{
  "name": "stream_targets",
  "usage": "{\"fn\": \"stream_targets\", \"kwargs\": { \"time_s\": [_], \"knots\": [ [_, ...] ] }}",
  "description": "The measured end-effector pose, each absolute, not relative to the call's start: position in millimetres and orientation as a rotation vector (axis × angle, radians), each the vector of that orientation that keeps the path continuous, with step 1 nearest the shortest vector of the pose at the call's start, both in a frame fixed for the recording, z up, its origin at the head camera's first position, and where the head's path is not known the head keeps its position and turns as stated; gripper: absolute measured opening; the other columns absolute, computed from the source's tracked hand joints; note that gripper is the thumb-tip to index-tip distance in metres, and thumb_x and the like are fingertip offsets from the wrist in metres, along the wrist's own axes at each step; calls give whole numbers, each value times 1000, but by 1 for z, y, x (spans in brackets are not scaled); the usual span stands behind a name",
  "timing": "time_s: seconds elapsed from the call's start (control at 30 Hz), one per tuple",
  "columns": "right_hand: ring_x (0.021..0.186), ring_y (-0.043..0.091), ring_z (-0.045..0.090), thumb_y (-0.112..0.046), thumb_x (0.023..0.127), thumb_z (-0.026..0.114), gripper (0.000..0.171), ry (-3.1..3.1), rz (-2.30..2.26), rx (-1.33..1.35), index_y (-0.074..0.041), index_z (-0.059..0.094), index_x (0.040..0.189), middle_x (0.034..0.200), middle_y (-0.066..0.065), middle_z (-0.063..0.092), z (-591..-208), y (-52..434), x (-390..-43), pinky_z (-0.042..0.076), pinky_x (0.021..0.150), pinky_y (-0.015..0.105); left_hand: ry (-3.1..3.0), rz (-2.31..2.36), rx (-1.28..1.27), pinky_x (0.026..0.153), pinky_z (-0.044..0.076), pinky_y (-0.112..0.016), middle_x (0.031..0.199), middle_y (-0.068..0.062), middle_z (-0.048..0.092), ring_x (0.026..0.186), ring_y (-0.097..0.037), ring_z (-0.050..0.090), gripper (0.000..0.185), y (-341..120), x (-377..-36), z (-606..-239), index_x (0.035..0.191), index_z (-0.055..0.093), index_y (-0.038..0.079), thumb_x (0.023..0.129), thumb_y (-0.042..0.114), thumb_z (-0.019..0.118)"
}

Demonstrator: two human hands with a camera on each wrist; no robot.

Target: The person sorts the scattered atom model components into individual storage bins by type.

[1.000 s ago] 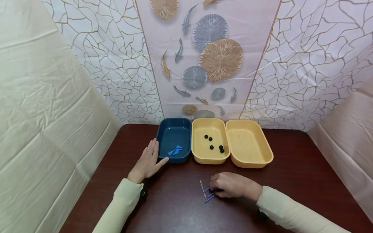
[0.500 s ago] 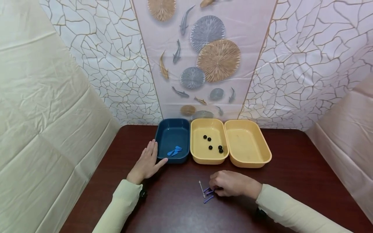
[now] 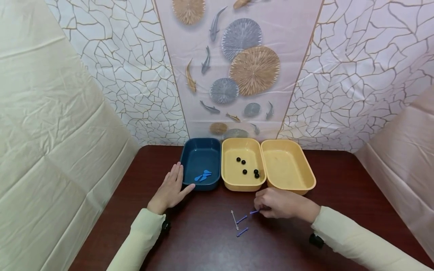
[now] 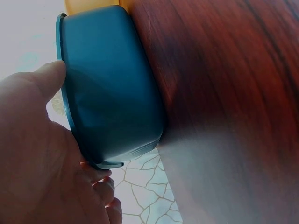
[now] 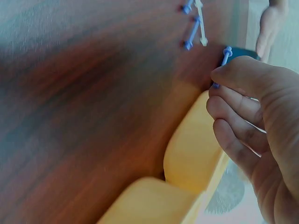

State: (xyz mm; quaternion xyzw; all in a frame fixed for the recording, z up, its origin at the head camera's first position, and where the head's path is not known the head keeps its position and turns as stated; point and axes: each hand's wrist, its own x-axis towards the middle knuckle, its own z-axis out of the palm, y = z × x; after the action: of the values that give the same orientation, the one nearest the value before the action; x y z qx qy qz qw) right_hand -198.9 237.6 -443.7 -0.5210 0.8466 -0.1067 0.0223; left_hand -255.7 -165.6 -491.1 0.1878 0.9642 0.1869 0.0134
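My right hand (image 3: 285, 204) pinches a small blue-violet plastic stick with knobbed ends (image 5: 227, 55) between thumb and index finger, just in front of the yellow trays. On the table to its left lie a pale grey stick of the same shape (image 3: 234, 220) and two more blue-violet sticks (image 3: 242, 232). My left hand (image 3: 167, 191) rests with extended fingers along the left side of the dark blue tray (image 3: 201, 158), its thumb on the near rim. Several blue teardrop-shaped pieces (image 3: 204, 176) lie in that tray.
A yellow tray (image 3: 233, 180) stands beside the blue one and contains several black beads (image 3: 245, 172). To its right is another yellow tray (image 3: 288, 169) with nothing visible inside. The trays line the back of the dark red-brown table (image 3: 203, 241), before a patterned cloth.
My right hand has lifted away from the group of sticks, moving right and toward the trays with one blue-violet stick pinched. The left hand stays on the blue tray.
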Motion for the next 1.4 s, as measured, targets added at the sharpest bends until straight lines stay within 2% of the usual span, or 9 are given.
{"fn": "stream_targets", "kwargs": {
  "time_s": [0.17,0.5,0.73,0.97,1.17,1.4],
  "knots": [
    [73,0,58,-3,84,80,18,2682,-355,-1578,-17,70,83,80,-9,64,-434,252,-204,46,63,11,3011,598,600,131,17,-65,176,-26,10,164,-47,9,93,-166,-256,-492,165,16,-8,106,53,53],
    [72,4,60,3,84,80,25,2800,-469,-1545,-19,70,81,79,-9,65,-412,287,-229,50,62,16,2986,550,567,133,13,-61,178,-22,4,165,-43,5,94,-166,-257,-490,167,10,-5,107,54,52],
    [74,7,59,3,85,79,19,2911,-380,-1268,-14,72,85,81,-10,63,-404,317,-244,51,63,21,2989,549,569,133,14,-61,178,-22,5,165,-43,5,94,-166,-257,-488,167,10,-6,107,54,52],
    [73,8,59,1,86,80,18,2960,-315,-1069,-15,72,83,80,-9,64,-415,338,-260,50,63,22,2984,554,571,133,14,-61,178,-22,4,166,-43,5,94,-167,-256,-489,167,11,-6,107,54,52],
    [72,7,58,2,83,82,20,2967,-342,-1075,-14,70,81,78,-8,63,-439,350,-277,50,63,23,2978,555,573,133,12,-60,178,-22,2,166,-42,3,95,-168,-257,-491,167,9,-6,107,55,51],
    [72,2,54,-1,85,82,18,2946,-369,-1044,-14,70,81,79,-10,64,-458,351,-289,50,64,23,2979,560,578,133,12,-60,178,-22,2,166,-43,3,95,-168,-258,-491,167,8,-6,107,55,51]
  ]
}}
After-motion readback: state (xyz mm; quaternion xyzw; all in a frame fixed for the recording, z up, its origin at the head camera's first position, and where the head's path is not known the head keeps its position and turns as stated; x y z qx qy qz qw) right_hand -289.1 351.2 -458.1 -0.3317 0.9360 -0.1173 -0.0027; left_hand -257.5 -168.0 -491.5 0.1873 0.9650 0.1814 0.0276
